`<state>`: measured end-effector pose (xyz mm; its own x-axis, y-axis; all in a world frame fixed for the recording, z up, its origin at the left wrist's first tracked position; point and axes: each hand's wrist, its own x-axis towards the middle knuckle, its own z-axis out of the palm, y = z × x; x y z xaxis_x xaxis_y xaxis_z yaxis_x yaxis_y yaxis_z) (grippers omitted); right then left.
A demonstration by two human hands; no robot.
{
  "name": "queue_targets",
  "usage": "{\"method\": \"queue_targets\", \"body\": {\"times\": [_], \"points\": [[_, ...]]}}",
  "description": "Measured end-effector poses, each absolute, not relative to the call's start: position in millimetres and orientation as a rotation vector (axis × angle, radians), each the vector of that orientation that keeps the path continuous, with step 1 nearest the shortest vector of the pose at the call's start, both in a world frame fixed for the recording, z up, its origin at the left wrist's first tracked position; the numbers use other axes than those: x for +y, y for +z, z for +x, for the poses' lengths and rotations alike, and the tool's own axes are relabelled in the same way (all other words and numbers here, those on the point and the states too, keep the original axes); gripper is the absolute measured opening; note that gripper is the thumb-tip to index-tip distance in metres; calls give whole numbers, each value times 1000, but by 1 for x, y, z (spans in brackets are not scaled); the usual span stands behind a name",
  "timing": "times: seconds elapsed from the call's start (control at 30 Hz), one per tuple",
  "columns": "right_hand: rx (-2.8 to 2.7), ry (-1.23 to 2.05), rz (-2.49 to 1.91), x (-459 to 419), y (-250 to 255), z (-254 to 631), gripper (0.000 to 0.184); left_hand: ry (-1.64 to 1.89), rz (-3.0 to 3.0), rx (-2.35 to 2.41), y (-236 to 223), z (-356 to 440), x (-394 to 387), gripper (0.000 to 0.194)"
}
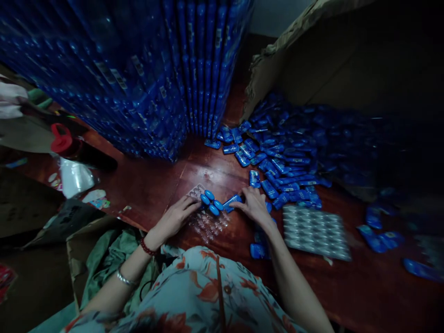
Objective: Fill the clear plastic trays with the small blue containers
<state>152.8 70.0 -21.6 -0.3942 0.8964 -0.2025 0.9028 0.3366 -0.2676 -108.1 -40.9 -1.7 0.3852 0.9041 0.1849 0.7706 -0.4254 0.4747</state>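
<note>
blue packets — beside right hand, bottle

barcode labels on stacked blue packs, text illegible

You wear the one camera on your head, and it faces forward and down, over your floral top. It looks onto the tabletop from above, near enough that your left hand and right hand both fall around mid-view.
</note>
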Motion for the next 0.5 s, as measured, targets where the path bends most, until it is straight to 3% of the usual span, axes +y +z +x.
{"method": "queue_targets", "body": {"times": [0.23,0.37,0.5], "points": [[2674,-1130,1946,49,-13,160,38,267,2558,1271,13,-115,-26,41],[2703,-1280,2179,23,11,169,35,347,2500,1297,4,-104,-35,39],[2807,-1333,2021,-2,17,165,26,483,2445,1414,-11,-79,-57,37]]}}
